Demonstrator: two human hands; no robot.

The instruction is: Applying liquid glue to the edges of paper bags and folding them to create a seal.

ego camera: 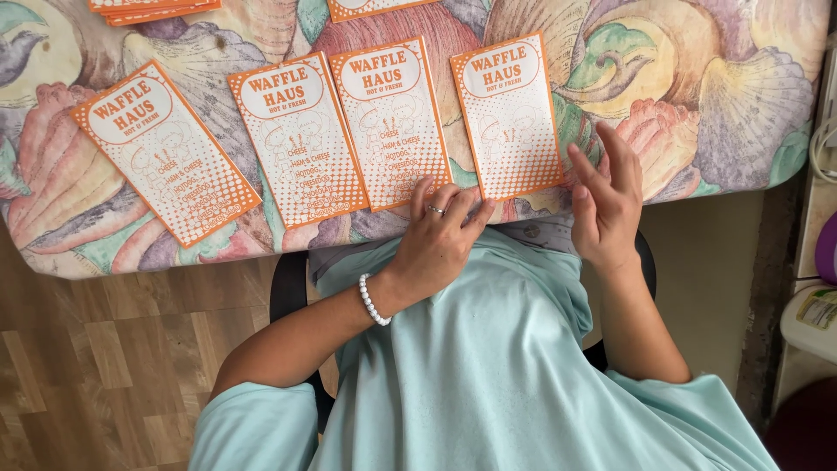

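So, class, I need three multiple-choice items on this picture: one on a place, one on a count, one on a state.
1. Where does the left hand rest?
A. table edge
B. floor
C. chair back

2. How many orange-and-white leaflets lie in the full row?
A. two
B. four
C. six

3. How is the right hand?
A. fist
B. holding a leaflet
C. open, empty

Key: 1 A, its fingers lie at the edge of the shell-patterned tablecloth; 2 B, four side by side; 3 C, fingers spread, nothing in it.
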